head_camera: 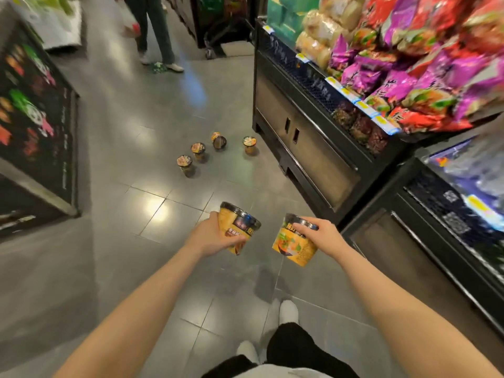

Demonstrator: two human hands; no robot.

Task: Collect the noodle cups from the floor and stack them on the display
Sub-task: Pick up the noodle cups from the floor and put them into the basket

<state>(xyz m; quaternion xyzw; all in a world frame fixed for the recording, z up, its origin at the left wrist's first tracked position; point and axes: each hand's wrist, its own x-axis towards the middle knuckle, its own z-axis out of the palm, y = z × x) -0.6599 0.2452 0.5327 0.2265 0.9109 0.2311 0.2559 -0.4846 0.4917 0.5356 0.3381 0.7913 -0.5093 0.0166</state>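
Head view: left hand [215,236] is gripping a yellow paper noodle cup [240,227]; right hand [317,233] is gripping another [296,248]. Four small cups [200,151] are waiting farther off on the grey tiled floor [136,159], left of the black display [313,137]; none visibly stacked.

Grey tiled floor [152,137] with glare patches, bright purple and red snack bags [425,64], bagged bread [324,28], yellow price tags [362,106], a bystander's legs [155,31], black printed stand [35,118] at left
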